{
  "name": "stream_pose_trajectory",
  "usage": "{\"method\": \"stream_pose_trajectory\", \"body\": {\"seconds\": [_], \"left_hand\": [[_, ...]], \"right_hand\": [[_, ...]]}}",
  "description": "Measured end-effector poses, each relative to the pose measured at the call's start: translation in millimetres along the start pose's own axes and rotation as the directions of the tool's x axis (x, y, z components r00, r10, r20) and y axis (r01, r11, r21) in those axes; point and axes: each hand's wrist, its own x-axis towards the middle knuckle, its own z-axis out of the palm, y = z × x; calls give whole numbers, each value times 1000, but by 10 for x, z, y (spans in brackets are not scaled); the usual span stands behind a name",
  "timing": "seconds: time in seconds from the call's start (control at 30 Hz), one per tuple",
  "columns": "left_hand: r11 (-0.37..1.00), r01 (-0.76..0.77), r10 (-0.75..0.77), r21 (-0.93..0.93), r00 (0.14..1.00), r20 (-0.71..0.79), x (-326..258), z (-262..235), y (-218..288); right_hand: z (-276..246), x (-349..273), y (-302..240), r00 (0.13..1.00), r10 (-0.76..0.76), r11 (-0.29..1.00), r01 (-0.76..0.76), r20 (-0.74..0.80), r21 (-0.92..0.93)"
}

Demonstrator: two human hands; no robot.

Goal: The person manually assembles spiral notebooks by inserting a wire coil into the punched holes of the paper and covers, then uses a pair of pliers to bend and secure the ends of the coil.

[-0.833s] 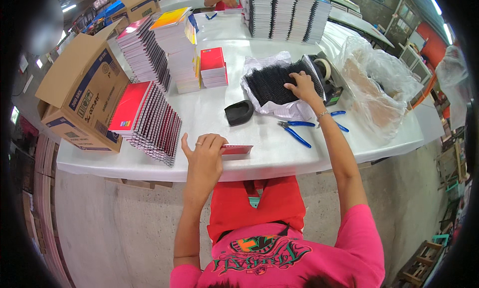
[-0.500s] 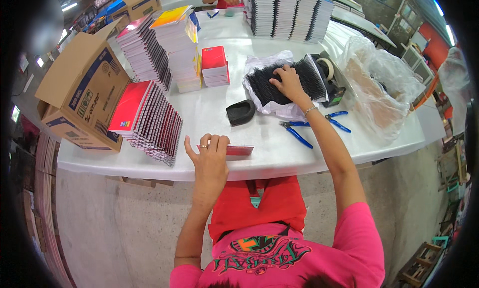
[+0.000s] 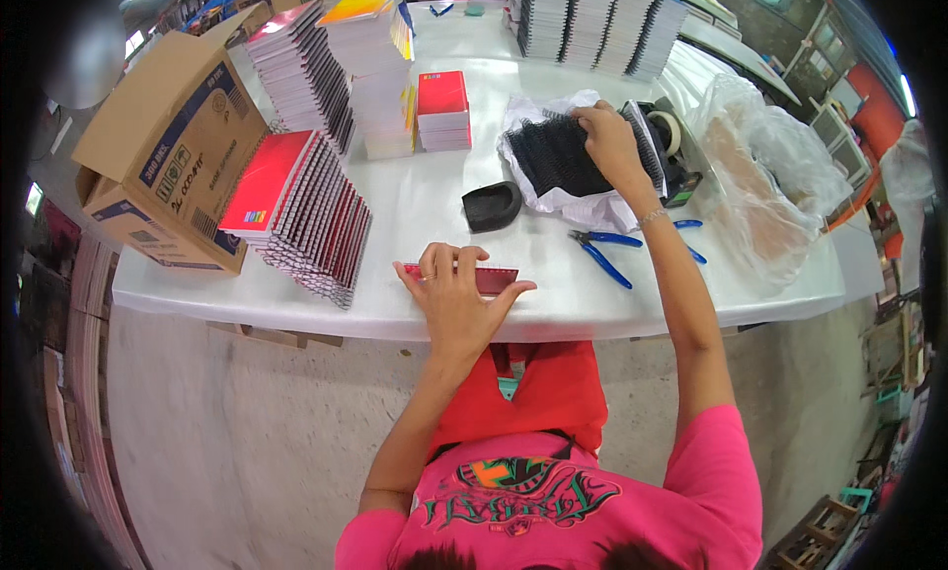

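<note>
My left hand (image 3: 456,295) lies flat, fingers spread, on a red notebook block (image 3: 489,279) at the near edge of the white table (image 3: 415,204). My right hand (image 3: 610,140) reaches into a heap of black spiral bindings (image 3: 553,155) that rests on white plastic wrap, and its fingers pinch at the bindings near the top of the heap. Whether a binding is lifted free cannot be told.
Blue-handled pliers (image 3: 604,254) and a small black tray (image 3: 491,205) lie between my hands. A fanned stack of red notebooks (image 3: 301,214) and an open cardboard box (image 3: 168,155) sit left. Tall notebook stacks (image 3: 375,66) stand behind, and a clear plastic bag (image 3: 760,175) is on the right.
My right hand has shifted left and further up the heap of bindings. My left hand has slid a little right along the red notebook block.
</note>
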Motion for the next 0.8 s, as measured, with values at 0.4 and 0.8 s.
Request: {"method": "stream_pose_trajectory", "body": {"seconds": [0.4,0.8], "left_hand": [[998,17,-13,54,997,-79,7,109,13],[998,6,-2,65,998,-60,26,132,-6]], "right_hand": [[-466,-734,-724,912,-104,849,-126,396,514],[-452,-1173,-998,861,-122,805,-206,494,557]]}}
